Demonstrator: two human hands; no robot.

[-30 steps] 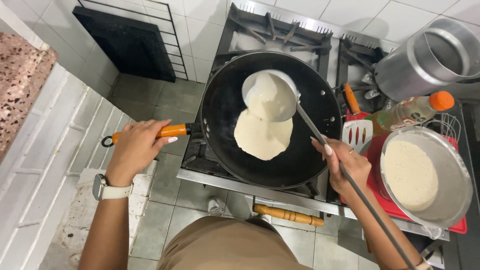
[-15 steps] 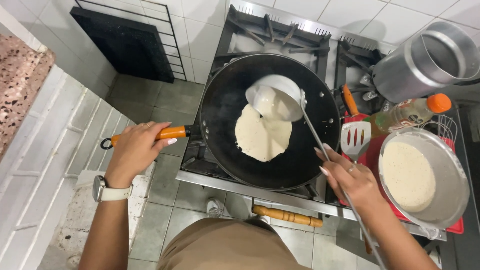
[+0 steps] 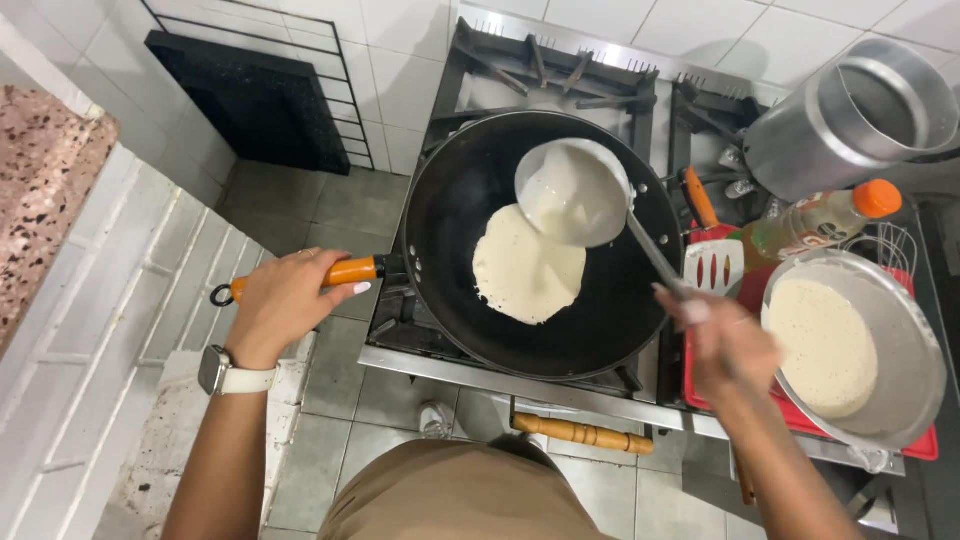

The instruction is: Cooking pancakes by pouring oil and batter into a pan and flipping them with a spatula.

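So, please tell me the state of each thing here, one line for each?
Left hand: grip shut on pan handle.
Right hand: grip shut on ladle handle.
Pan: on stove, pale batter pooled inside.
Ladle: over pan, coated with batter.
Bowl: holds batter.
Bottle: capped, lying tilted.
Pot: tilted.

- This is a home kitchen: a steel gas stove [image 3: 560, 385] with black burner grates stands against a wall of white tiles [image 3: 400, 40].
- A black frying pan [image 3: 450, 220] with pale batter sits on a burner, a ladle [image 3: 572, 192] over it.
- Beside it are a metal bowl of batter [image 3: 905, 330], a tall steel pot [image 3: 850, 120], a slotted spatula [image 3: 712, 262] and a bottle with an orange cap [image 3: 815, 222].
- Grey floor tiles [image 3: 330, 200] lie below.
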